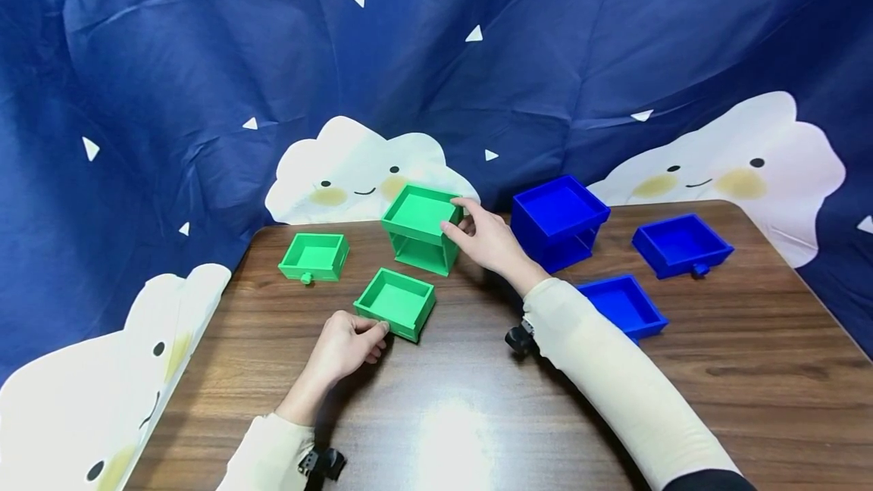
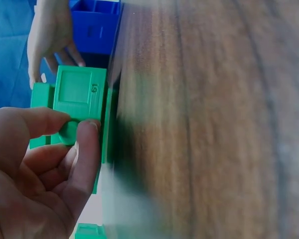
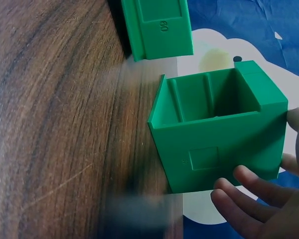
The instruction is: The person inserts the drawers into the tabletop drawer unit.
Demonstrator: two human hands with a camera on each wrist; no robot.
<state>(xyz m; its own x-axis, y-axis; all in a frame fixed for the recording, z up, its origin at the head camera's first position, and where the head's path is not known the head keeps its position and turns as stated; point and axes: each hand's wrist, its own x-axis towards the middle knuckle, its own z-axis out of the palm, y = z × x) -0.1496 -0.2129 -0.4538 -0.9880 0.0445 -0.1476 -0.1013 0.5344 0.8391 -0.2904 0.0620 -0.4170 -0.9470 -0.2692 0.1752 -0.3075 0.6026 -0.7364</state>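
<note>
A green drawer [image 1: 395,300] is before me, close over the tabletop. My left hand [image 1: 344,345] pinches its round knob [image 2: 68,133] between thumb and fingers. Behind it stands a green cabinet [image 1: 419,212] with a shallow top tray and a hollow front. My right hand [image 1: 492,242] holds the cabinet at its upper right edge, thumb and index finger at the rim. In the right wrist view, the other fingers [image 3: 246,191] lie along the cabinet's side. A second green drawer [image 1: 314,254] sits on the table to the left, knob facing me.
A blue cabinet [image 1: 561,211] stands just right of my right hand. Two blue drawers lie near it, one drawer [image 1: 682,242] farther right and another drawer [image 1: 624,305] partly hidden by my right sleeve. The wooden table [image 1: 382,415] ends at a blue cloud-print curtain [image 1: 436,59].
</note>
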